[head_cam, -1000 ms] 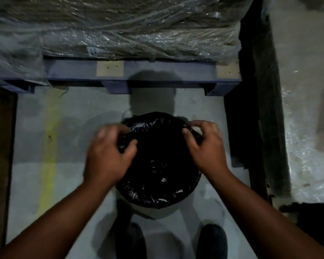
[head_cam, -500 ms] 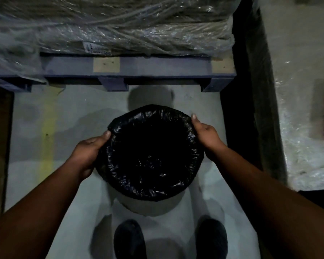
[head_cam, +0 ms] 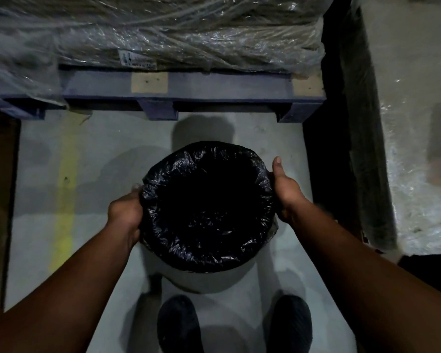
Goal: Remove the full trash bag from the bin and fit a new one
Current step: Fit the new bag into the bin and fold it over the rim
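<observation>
Floor: pale grey concrete floor (head_cam: 107,154), smooth and bare, dimly lit, with soft shadows falling across it.
Floor marking: a worn yellow stripe (head_cam: 65,200) runs away from the viewer on the left side of the floor.
Pallet: a blue-painted wooden pallet (head_cam: 214,87) stands at the far edge of the floor, with two unpainted wood patches on its front board.
Load: a bulky load wrapped in clear plastic film (head_cam: 163,29) sits on the pallet, with a small white label at its lower edge.
Right side: another film-wrapped stack (head_cam: 418,149) stands to the right, a dark gap between it and the pallet.
Bin: a round light-coloured bin (head_cam: 214,278) stands on the floor in the middle, just ahead of two dark shoes (head_cam: 180,324).
Bag: a black trash bag (head_cam: 209,207) lines the bin, its crinkled edge folded out over the rim all round.
Left hand: the left hand (head_cam: 124,212) is pressed against the bag's left rim, fingers curled round the plastic.
Right hand: the right hand (head_cam: 285,189) clasps the bag's right rim, thumb raised along the edge.
</observation>
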Action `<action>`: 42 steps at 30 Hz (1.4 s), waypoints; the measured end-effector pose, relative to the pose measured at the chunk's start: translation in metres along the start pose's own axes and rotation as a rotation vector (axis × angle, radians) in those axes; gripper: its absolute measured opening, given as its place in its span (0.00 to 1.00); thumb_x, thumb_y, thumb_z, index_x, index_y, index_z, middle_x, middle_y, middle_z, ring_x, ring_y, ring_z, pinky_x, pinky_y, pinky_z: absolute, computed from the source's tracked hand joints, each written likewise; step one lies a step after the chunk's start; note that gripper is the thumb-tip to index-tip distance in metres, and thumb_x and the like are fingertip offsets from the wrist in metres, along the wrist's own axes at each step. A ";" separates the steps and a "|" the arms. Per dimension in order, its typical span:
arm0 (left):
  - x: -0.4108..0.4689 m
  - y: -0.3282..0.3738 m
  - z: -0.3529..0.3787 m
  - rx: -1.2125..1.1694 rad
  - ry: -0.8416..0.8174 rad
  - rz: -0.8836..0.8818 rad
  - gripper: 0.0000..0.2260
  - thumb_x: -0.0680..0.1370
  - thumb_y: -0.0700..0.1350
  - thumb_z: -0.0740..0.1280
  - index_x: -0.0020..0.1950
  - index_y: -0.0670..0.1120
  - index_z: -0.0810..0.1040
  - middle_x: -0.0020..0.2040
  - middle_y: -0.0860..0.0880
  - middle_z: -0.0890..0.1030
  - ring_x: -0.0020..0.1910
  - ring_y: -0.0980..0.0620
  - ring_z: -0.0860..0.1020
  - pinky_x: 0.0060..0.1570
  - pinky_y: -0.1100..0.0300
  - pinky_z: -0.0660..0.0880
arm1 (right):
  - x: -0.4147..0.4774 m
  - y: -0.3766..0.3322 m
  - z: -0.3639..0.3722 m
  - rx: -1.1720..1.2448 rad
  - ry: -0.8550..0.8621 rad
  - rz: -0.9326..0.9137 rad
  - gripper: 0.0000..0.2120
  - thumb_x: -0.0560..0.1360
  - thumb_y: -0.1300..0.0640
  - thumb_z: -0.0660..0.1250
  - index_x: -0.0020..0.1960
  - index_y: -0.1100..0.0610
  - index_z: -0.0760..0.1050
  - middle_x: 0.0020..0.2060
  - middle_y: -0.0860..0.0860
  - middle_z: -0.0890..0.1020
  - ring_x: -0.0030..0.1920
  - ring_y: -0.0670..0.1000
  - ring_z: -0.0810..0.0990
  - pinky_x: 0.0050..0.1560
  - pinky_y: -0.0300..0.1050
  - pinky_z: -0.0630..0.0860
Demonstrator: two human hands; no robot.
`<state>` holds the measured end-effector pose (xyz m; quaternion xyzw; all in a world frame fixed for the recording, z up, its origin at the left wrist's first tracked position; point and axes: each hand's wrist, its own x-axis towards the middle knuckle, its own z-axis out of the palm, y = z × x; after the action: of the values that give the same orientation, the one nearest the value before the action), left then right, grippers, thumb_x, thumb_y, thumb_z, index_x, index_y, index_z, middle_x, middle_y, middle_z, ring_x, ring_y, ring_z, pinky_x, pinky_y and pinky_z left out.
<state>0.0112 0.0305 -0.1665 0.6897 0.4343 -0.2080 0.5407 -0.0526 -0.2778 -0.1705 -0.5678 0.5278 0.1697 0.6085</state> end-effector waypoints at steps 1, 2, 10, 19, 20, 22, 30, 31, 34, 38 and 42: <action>-0.001 0.002 -0.003 -0.024 0.018 0.024 0.18 0.81 0.58 0.64 0.46 0.44 0.82 0.46 0.43 0.84 0.40 0.45 0.82 0.50 0.52 0.80 | -0.002 -0.001 0.001 -0.070 0.061 -0.063 0.42 0.69 0.21 0.52 0.56 0.55 0.81 0.51 0.54 0.86 0.51 0.56 0.85 0.60 0.53 0.79; -0.001 0.005 -0.005 -0.033 0.003 0.063 0.21 0.81 0.62 0.60 0.45 0.46 0.82 0.46 0.43 0.84 0.41 0.44 0.82 0.48 0.52 0.80 | -0.004 -0.001 0.001 -0.149 0.132 -0.142 0.45 0.68 0.19 0.48 0.56 0.55 0.81 0.51 0.55 0.85 0.52 0.56 0.83 0.61 0.53 0.78; -0.022 -0.001 0.015 0.389 0.022 0.494 0.24 0.79 0.59 0.66 0.30 0.46 0.66 0.27 0.49 0.69 0.32 0.40 0.73 0.35 0.56 0.64 | -0.027 0.002 0.026 -0.454 0.306 -0.480 0.24 0.80 0.36 0.57 0.45 0.57 0.75 0.35 0.49 0.78 0.37 0.51 0.76 0.40 0.43 0.67; -0.022 0.000 0.028 0.452 0.260 0.317 0.36 0.81 0.67 0.51 0.46 0.36 0.80 0.52 0.33 0.82 0.53 0.34 0.80 0.52 0.47 0.74 | -0.028 0.000 0.037 -0.497 0.389 -0.292 0.37 0.80 0.31 0.42 0.37 0.58 0.74 0.38 0.57 0.78 0.43 0.58 0.76 0.44 0.47 0.67; -0.021 -0.001 0.026 0.441 0.271 0.300 0.36 0.81 0.66 0.50 0.49 0.35 0.81 0.53 0.32 0.82 0.54 0.33 0.80 0.54 0.47 0.74 | -0.027 -0.001 0.039 -0.491 0.402 -0.298 0.38 0.80 0.31 0.41 0.41 0.59 0.76 0.43 0.59 0.80 0.46 0.59 0.77 0.45 0.47 0.68; -0.017 -0.004 0.022 0.401 0.277 0.278 0.35 0.82 0.65 0.52 0.51 0.33 0.81 0.55 0.31 0.81 0.55 0.33 0.79 0.53 0.47 0.74 | -0.027 -0.002 0.042 -0.461 0.417 -0.332 0.38 0.80 0.31 0.42 0.51 0.61 0.77 0.51 0.60 0.81 0.53 0.61 0.79 0.48 0.47 0.68; -0.022 -0.010 -0.004 0.224 0.180 0.181 0.30 0.78 0.68 0.56 0.41 0.42 0.78 0.48 0.38 0.82 0.49 0.38 0.80 0.50 0.48 0.76 | -0.036 -0.003 0.029 -0.313 0.335 -0.192 0.41 0.78 0.29 0.40 0.51 0.60 0.78 0.54 0.60 0.81 0.55 0.61 0.79 0.57 0.51 0.74; -0.026 -0.012 -0.010 0.249 0.211 0.189 0.30 0.78 0.69 0.56 0.46 0.42 0.79 0.51 0.38 0.82 0.51 0.37 0.80 0.50 0.49 0.75 | -0.039 0.002 0.025 -0.301 0.366 -0.202 0.41 0.77 0.28 0.40 0.57 0.60 0.78 0.57 0.59 0.81 0.58 0.61 0.79 0.58 0.52 0.74; -0.048 -0.026 -0.025 0.290 0.242 0.178 0.34 0.76 0.71 0.56 0.49 0.40 0.81 0.50 0.37 0.83 0.48 0.37 0.80 0.45 0.51 0.73 | -0.056 0.023 0.021 -0.278 0.487 -0.263 0.40 0.75 0.26 0.44 0.62 0.56 0.76 0.59 0.58 0.80 0.60 0.61 0.78 0.62 0.56 0.74; -0.084 -0.051 -0.027 0.202 0.192 -0.038 0.41 0.68 0.77 0.60 0.53 0.40 0.79 0.50 0.38 0.83 0.47 0.37 0.82 0.48 0.45 0.81 | -0.085 0.049 0.034 -0.151 0.561 -0.183 0.40 0.70 0.23 0.47 0.63 0.52 0.74 0.61 0.57 0.79 0.61 0.61 0.78 0.63 0.60 0.74; -0.101 -0.066 -0.014 -0.095 0.009 -0.233 0.19 0.76 0.61 0.68 0.53 0.46 0.80 0.48 0.46 0.84 0.44 0.44 0.83 0.49 0.37 0.81 | -0.096 0.066 0.051 -0.065 0.468 -0.151 0.31 0.76 0.32 0.57 0.65 0.55 0.73 0.58 0.56 0.81 0.58 0.59 0.80 0.62 0.56 0.77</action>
<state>-0.1001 0.0083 -0.1226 0.6092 0.5233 -0.2455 0.5429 -0.1198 -0.1758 -0.1342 -0.6487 0.6048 0.0045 0.4619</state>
